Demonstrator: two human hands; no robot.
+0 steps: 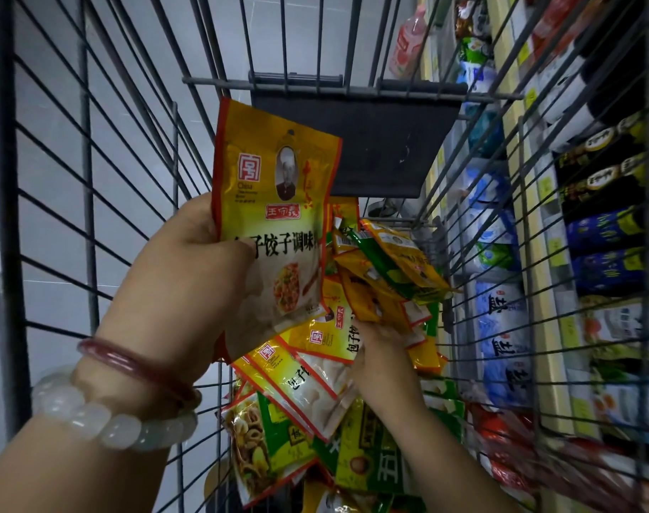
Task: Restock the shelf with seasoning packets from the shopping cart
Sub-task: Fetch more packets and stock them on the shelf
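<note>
The left hand (189, 261) was up inside the shopping cart (93, 187), and its grip was closed round a yellow seasoning packet (274, 216), thumb across the front, fingers tucked behind the lower left edge. That packet stood nearly upright, tilted a touch to the right, well above the heap below. Two bracelets sat on the left wrist: a red bangle (130, 364) nearer the hand and a pale bead bracelet (104, 420) just behind it.

Down went the right hand (382, 349) into the pile of packets (315, 379) on the cart floor, fingers reaching in among yellow and orange sachets. Whether that grip had actually closed on one, I could not tell; the fingertips were buried under the packets. Green packets (367, 449) lay mixed in at the near end of the pile, and a fan of yellow-and-green ones (397, 264) leaned toward the far right corner.

A dark flap (371, 142) hung on the cart's far wall. Through the right-hand wires, the shelf (544, 290) showed blue-and-white bags (500, 327) and dark bottles (604, 179) in rows.
</note>
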